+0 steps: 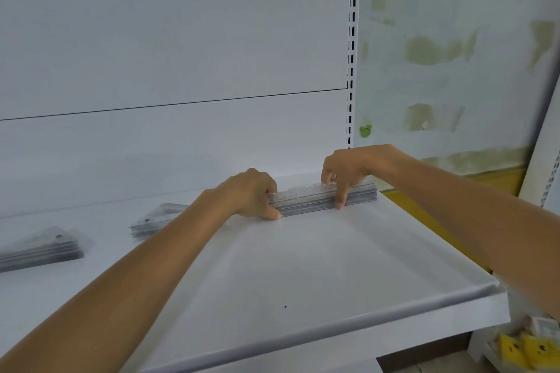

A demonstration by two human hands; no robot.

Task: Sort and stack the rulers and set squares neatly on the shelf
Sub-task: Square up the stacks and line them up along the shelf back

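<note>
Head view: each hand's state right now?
Left hand: fingers curled round the left end of the ruler stack.
Right hand: fingers pinch the same stack near its right end.

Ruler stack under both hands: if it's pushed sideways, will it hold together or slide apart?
Probably stiff: the stack of rulers lies straight and flat on the shelf. Its glossy separate layers would likely slide over each other; the left hand and right hand gripping it should help.

clear grey rulers [321, 197] on white shelf [303, 266].
</note>
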